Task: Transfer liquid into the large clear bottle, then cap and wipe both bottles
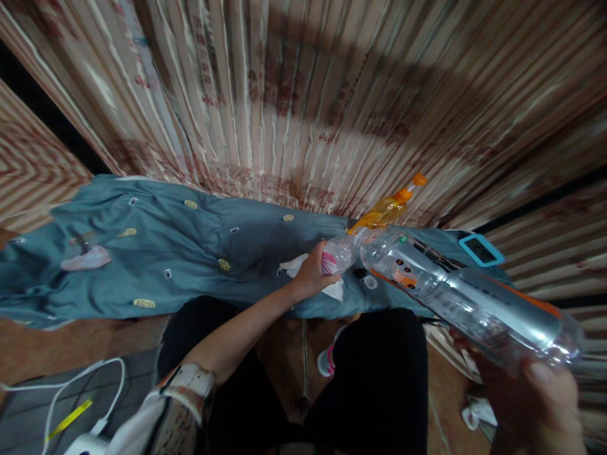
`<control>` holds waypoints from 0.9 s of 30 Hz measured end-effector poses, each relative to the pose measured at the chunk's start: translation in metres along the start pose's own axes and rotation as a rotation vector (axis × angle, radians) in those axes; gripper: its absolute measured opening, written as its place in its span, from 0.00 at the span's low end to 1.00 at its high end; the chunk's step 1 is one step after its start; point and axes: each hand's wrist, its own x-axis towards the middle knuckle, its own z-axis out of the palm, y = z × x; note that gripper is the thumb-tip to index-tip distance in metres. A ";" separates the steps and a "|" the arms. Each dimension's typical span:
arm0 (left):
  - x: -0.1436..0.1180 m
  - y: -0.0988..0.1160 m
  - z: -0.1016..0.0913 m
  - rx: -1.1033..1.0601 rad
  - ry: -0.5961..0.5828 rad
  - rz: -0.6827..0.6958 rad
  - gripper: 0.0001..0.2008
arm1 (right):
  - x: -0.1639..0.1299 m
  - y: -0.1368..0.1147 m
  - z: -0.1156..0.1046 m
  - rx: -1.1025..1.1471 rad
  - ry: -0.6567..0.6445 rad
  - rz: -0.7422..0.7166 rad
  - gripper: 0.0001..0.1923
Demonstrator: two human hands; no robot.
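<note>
My left hand [310, 275] is closed around a small transparent plastic bottle [346, 253] with pink on its side. In my right hand [535, 392] is a large transparent plastic bottle [455, 291] with a silver and orange label. This large bottle slants down from right to left, and its neck meets the small bottle's mouth; whether the rims touch I cannot tell. I cannot make out any liquid inside either. A white tissue [336, 289] lies below my left hand. Near the necks are a small round white thing [370, 282] and an orange pump bottle [382, 212].
A blue-grey patterned cloth [190, 253] covers the narrow surface. A pinkish crumpled item [88, 258] lies on its left, a blue-framed device [481, 249] on its right. Pleated curtains [303, 95] hang close behind. A white cable [118, 385] lies at lower left.
</note>
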 end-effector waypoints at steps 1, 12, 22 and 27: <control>0.000 0.000 0.000 0.001 0.000 0.000 0.45 | -0.002 -0.001 0.002 -0.014 0.010 0.006 0.27; 0.000 0.004 -0.001 -0.001 -0.003 0.004 0.44 | -0.009 -0.008 0.012 -0.012 0.019 -0.018 0.23; 0.000 -0.004 0.001 -0.021 0.007 0.014 0.45 | -0.002 -0.006 0.008 -0.017 0.022 -0.016 0.24; 0.000 -0.004 0.001 -0.025 0.004 0.020 0.45 | 0.002 -0.004 0.006 -0.011 0.035 -0.026 0.25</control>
